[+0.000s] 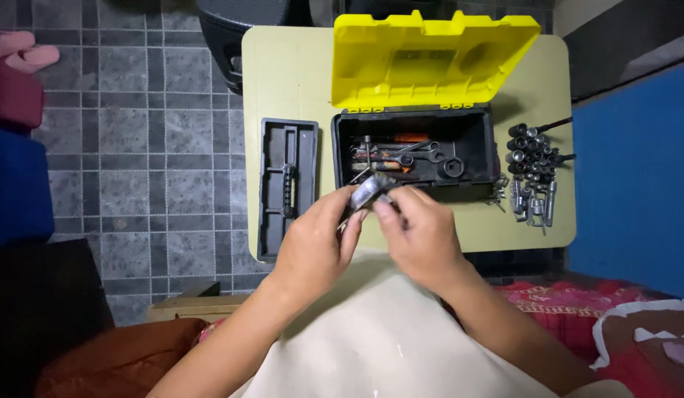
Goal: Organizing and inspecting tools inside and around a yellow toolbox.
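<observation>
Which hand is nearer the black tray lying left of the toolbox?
Left. The left hand sits just beside the tray; the right hand is farther off, across from it.

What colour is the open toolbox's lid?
Bright yellow; the lid stands open behind the black toolbox, seen in the head view.

Both forearms reach forward, left hand [312, 243] and right hand [423, 236] meeting, fingers [386, 208] curled together.

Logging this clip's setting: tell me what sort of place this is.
Probably a room at home, not a workshop: grey tiled floor, a small pale table holding an open yellow-lidded toolbox, and patterned bedding.
</observation>
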